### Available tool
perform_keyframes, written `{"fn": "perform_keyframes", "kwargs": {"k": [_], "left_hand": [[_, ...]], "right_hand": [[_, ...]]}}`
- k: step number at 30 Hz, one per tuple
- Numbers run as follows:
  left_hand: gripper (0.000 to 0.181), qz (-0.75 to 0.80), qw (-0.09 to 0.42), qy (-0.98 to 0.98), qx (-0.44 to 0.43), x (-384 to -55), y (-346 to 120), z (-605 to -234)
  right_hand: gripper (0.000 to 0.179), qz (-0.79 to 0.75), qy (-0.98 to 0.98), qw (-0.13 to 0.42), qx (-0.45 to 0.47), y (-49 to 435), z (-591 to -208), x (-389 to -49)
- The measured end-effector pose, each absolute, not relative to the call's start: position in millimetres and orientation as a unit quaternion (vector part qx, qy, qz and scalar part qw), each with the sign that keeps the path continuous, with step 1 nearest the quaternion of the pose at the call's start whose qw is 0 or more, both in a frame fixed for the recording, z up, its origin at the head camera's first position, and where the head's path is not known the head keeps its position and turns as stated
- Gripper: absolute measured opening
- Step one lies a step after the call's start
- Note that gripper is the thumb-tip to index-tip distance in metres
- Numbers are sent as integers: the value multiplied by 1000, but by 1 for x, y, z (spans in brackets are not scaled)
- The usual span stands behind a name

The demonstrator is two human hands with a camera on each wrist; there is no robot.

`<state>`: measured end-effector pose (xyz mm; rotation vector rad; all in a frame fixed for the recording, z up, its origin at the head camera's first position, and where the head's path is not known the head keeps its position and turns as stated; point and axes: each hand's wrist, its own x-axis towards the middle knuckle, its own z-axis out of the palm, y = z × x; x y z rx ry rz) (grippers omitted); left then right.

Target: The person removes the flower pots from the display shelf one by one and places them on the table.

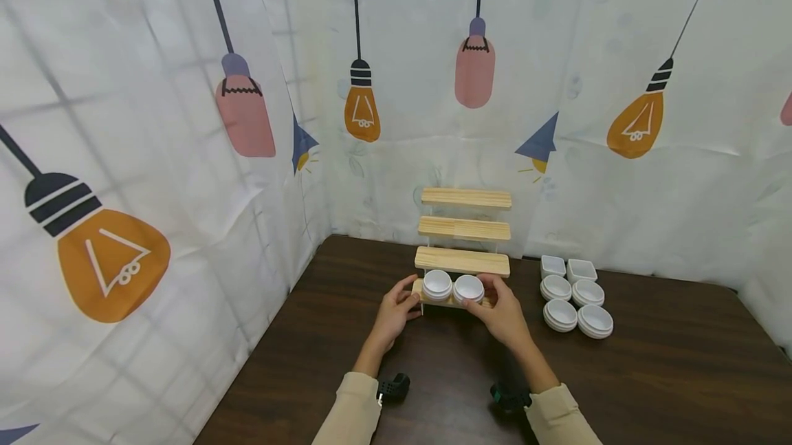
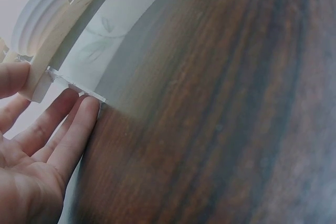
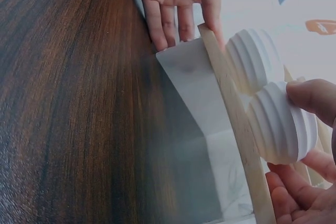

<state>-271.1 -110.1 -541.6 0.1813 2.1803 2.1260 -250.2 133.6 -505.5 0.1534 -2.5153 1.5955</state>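
Note:
A tiered display stand has wooden boards (image 3: 239,121) on clear side panels, and its lowest step carries two white ribbed round bowls side by side. At that step's left end, my left hand (image 1: 392,311) grips the board, with the thumb at the wood and the fingers (image 2: 73,137) against the clear side panel. The left bowl (image 1: 437,283) stands near that hand, untouched. My right hand (image 1: 504,313) pinches the right bowl (image 3: 281,124) between thumb and fingers. In the right wrist view this bowl sits on or just against the board, close beside the other one.
Several more white dishes stand on the dark wooden table (image 1: 668,362) to the right: round bowls (image 1: 595,320) in front and square ones (image 1: 553,266) behind. The stand's upper boards (image 1: 465,230) rise behind my hands. A printed white curtain (image 1: 396,177) hangs behind the table.

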Motion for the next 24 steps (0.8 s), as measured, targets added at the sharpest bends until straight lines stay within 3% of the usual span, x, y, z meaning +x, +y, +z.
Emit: {"fn": "perform_keyframes", "kwargs": {"k": [24], "left_hand": [[50, 699, 46, 711, 60, -273, -110, -541]], "right_hand": [[56, 562, -821, 87, 48, 140, -503, -247]]}}
